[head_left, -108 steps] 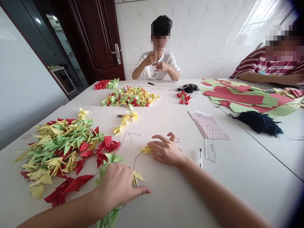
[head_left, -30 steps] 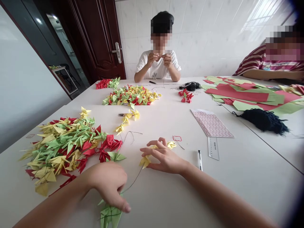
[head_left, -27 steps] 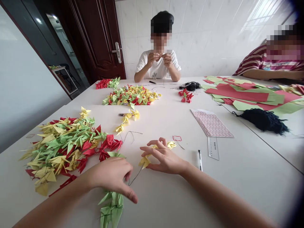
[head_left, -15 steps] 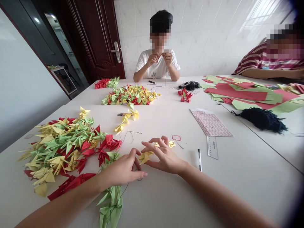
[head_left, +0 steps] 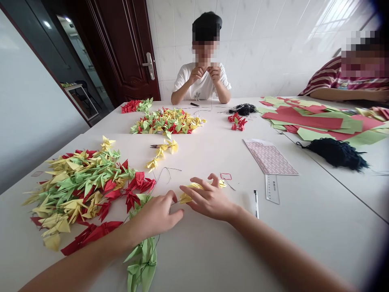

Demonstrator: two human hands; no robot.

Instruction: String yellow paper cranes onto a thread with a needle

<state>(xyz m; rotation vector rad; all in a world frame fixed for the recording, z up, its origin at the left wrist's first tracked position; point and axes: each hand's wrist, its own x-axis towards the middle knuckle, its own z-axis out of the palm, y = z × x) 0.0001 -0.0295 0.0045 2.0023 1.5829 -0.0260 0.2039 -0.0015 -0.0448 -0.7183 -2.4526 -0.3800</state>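
My right hand (head_left: pixel 211 199) is over the table with a yellow paper crane (head_left: pixel 186 198) between its thumb and fingers; the other fingers are spread. More yellow folded paper (head_left: pixel 222 183) shows beyond these fingers. A dark thread (head_left: pixel 174 202) runs from the yellow crane to my left hand (head_left: pixel 158 215), whose curled fingers hold it; their tips are partly hidden. Beneath my left wrist lie green paper cranes (head_left: pixel 147 259) strung on thread. Red cranes (head_left: pixel 139 182) rest just beyond that hand.
A large heap of paper cranes (head_left: pixel 82 182) covers the left side. Scissors (head_left: pixel 158 146) lie by yellow cranes. On the right are a pen (head_left: pixel 256 205), a ruler (head_left: pixel 272 190), a sticker sheet (head_left: pixel 270 157), black thread (head_left: pixel 334 153) and paper strips (head_left: pixel 306 117). Two people sit across the table.
My left hand has drawn slightly left, away from the yellow crane, and the thread between the hands now shows. My right hand has tilted a little around the yellow crane.
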